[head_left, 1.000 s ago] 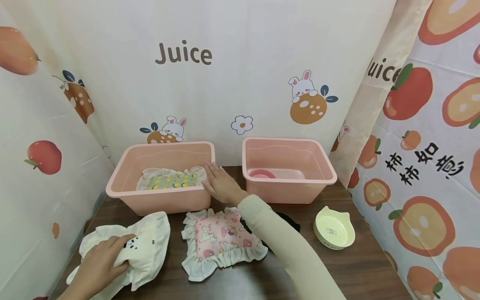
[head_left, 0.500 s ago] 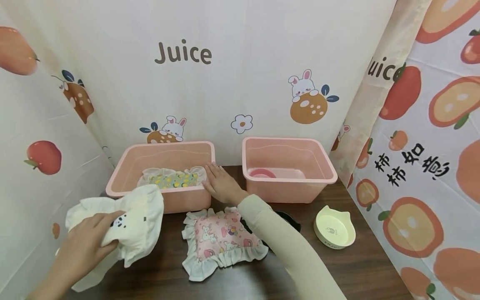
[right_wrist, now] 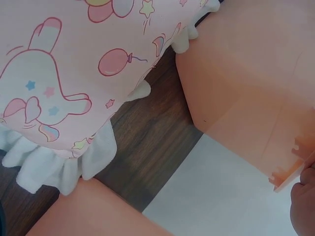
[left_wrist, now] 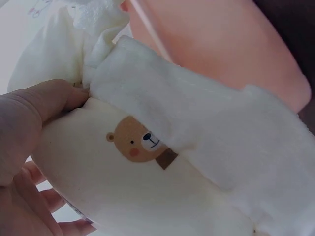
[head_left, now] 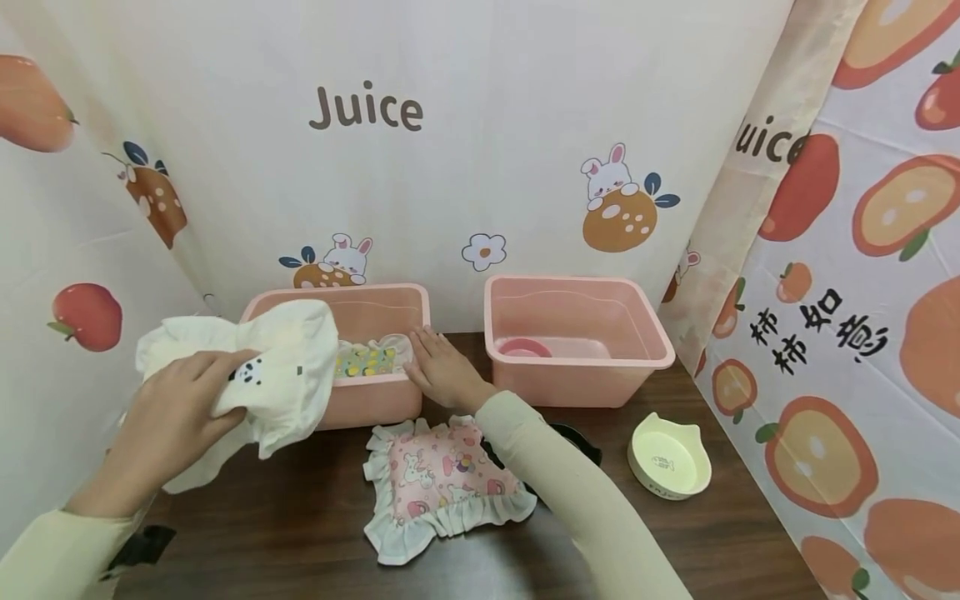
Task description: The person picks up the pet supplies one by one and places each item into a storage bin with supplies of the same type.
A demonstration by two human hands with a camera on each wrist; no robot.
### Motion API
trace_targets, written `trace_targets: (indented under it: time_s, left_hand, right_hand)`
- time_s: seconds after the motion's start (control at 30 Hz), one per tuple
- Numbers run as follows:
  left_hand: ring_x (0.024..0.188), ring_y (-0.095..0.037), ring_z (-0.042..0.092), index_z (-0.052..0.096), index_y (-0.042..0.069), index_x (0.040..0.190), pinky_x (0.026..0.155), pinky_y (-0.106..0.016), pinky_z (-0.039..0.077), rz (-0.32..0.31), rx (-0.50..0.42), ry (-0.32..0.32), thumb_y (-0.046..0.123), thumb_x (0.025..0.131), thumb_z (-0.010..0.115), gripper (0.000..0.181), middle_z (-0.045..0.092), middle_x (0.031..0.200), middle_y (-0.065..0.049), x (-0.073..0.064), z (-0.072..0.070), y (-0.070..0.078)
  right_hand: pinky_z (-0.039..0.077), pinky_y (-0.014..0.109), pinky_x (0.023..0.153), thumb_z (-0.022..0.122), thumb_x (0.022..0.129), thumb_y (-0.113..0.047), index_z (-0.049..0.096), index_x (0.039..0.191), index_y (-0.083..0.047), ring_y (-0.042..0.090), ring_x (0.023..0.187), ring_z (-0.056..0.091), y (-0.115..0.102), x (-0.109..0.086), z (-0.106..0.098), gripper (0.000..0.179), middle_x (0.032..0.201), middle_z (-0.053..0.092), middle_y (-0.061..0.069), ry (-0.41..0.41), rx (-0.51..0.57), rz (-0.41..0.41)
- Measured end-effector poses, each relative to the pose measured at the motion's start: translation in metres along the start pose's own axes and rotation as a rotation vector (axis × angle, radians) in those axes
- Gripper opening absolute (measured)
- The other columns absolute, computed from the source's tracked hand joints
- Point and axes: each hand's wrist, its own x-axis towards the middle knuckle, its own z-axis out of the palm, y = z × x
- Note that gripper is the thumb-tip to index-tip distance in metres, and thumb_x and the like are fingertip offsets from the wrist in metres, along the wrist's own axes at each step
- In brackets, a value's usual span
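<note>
Cream bear-print pillow (head_left: 288, 392), pink tub (head_left: 367, 406), brown table (head_left: 292, 533)

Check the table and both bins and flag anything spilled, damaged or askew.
Nothing looks spilled or damaged where visible. Only the pink frilled cushion stands out mildly: it lies askew on the table, its front edge slanting. A black item is partly hidden by the right sleeve.

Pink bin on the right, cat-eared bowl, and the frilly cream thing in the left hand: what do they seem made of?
Pink bin: likely molded plastic, faint sheen; thin, rounded rim.
Cat-eared bowl: perhaps glazed ceramic, though plastic is possible; smooth, even pale surface.
Frilly cream thing: soft matte fabric, fuzzy trim; folds show near the left hand.
</note>
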Motion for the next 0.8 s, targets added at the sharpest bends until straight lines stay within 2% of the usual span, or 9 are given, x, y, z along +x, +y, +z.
trace_targets:
  time_s: [0.13, 0.27, 0.43, 0.63, 0.8]
  left_hand:
    - [0.099, -0.043, 0.054, 0.054, 0.006, 0.128, 0.079, -0.063, 0.042, -0.027, -0.008, -0.028, 0.009, 0.062, 0.086, 0.073, 0.058, 0.111, -0.022, 0.020, 0.000, -0.002]
    - [0.102, -0.044, 0.054, 0.054, 0.007, 0.129, 0.081, -0.063, 0.041, -0.036, -0.018, -0.013, 0.007, 0.067, 0.082, 0.067, 0.058, 0.113, -0.022, 0.040, 0.003, -0.004]
    - [0.104, -0.045, 0.052, 0.053, 0.007, 0.130, 0.079, -0.063, 0.040, -0.049, -0.028, -0.031, 0.007, 0.073, 0.077, 0.062, 0.057, 0.115, -0.023, 0.064, 0.013, -0.007]
    - [0.104, -0.046, 0.053, 0.051, 0.007, 0.132, 0.077, -0.062, 0.042, -0.042, -0.016, -0.076, 0.010, 0.077, 0.075, 0.060, 0.057, 0.115, -0.024, 0.089, 0.031, -0.010]
    - [0.101, -0.047, 0.054, 0.048, 0.007, 0.134, 0.077, -0.064, 0.042, -0.061, -0.018, -0.144, 0.013, 0.079, 0.074, 0.061, 0.055, 0.116, -0.026, 0.104, 0.055, -0.015]
  right_hand:
    - [0.008, 0.033, 0.119, 0.022, 0.104, -0.043, 0.015, 0.153, -0.002, 0.024, 0.148, 0.009, 0.000, 0.000, 0.001, 0.064, 0.160, 0.014, 0.013, 0.007, 0.002, -0.003]
    - [0.009, 0.034, 0.119, 0.023, 0.104, -0.042, 0.016, 0.153, -0.002, 0.024, 0.148, 0.009, 0.001, 0.000, 0.002, 0.064, 0.159, 0.017, 0.015, 0.016, -0.001, -0.009]
    - [0.012, 0.035, 0.119, 0.024, 0.104, -0.042, 0.017, 0.152, -0.001, 0.025, 0.148, 0.010, 0.002, 0.001, 0.003, 0.063, 0.159, 0.017, 0.015, 0.025, -0.009, -0.017]
    - [0.014, 0.036, 0.119, 0.023, 0.104, -0.040, 0.019, 0.152, 0.000, 0.025, 0.147, 0.012, 0.001, 0.001, 0.002, 0.062, 0.159, 0.017, 0.015, 0.031, -0.013, -0.026]
    - [0.013, 0.036, 0.119, 0.024, 0.105, -0.038, 0.020, 0.151, 0.001, 0.026, 0.147, 0.012, 0.000, 0.000, -0.001, 0.061, 0.158, 0.018, 0.016, 0.027, -0.014, -0.032]
